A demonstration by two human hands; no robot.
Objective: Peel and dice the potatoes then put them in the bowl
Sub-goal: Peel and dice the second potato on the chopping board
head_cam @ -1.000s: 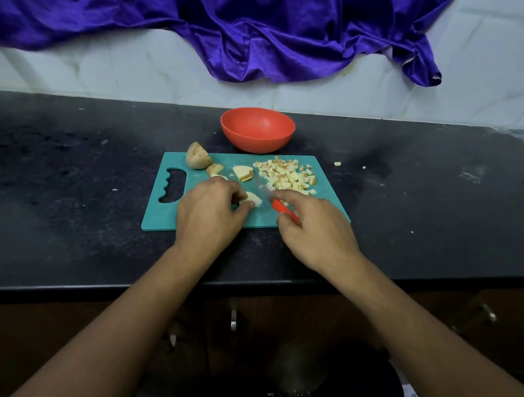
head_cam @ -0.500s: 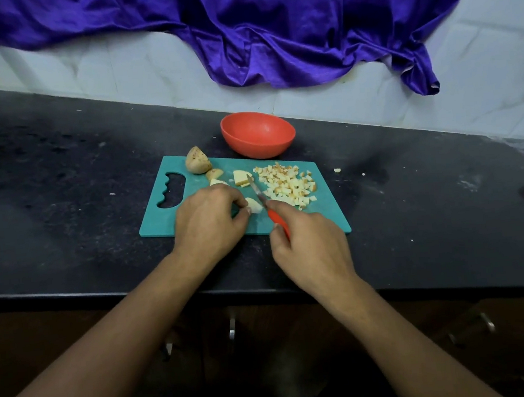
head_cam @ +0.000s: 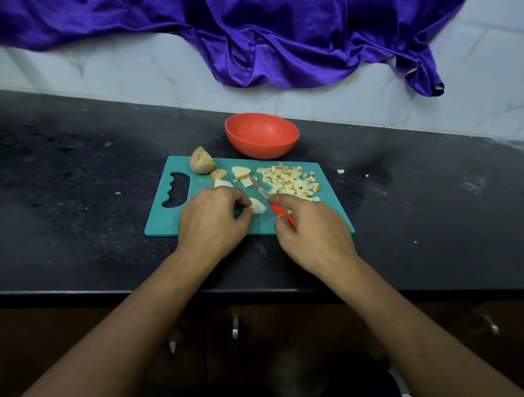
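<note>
Now the right hand point(head_cam: 317, 236), curled round the knife point(head_cam: 279, 210), has brought its blade beside the potato piece point(head_cam: 258, 205) the left hand point(head_cam: 213, 225) pinches. Dicing looks unfinished.

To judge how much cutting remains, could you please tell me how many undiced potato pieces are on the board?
6: a big chunk at the board's far corner, four smaller pieces beside it, and one piece pinched by the left hand, which may hide more.
</note>
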